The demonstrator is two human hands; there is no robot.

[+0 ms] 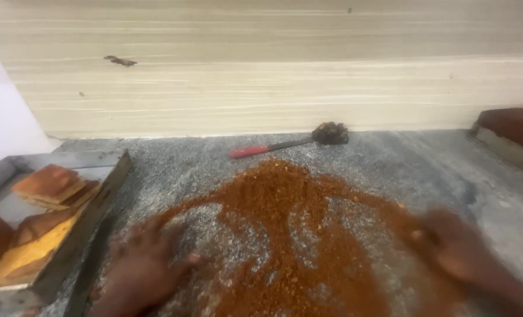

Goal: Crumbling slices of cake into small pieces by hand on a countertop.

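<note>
We observed the left hand [141, 273], lower left of the frame, and the right hand [464, 249], lower right, both released, fingers spread flat on the reddish-brown coarse crumb powder [296, 235] covering the grey speckled stone counter [173, 167] at centre. A metal tray [106, 191] sat at left.

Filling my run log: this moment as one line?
left hand flat in crumbs | right hand at pile edge | spoon behind

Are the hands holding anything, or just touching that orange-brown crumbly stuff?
Nothing is held. The left hand and right hand lie flat, fingers spread, on the reddish-brown crumbs scattered over the grey stone counter.
</note>
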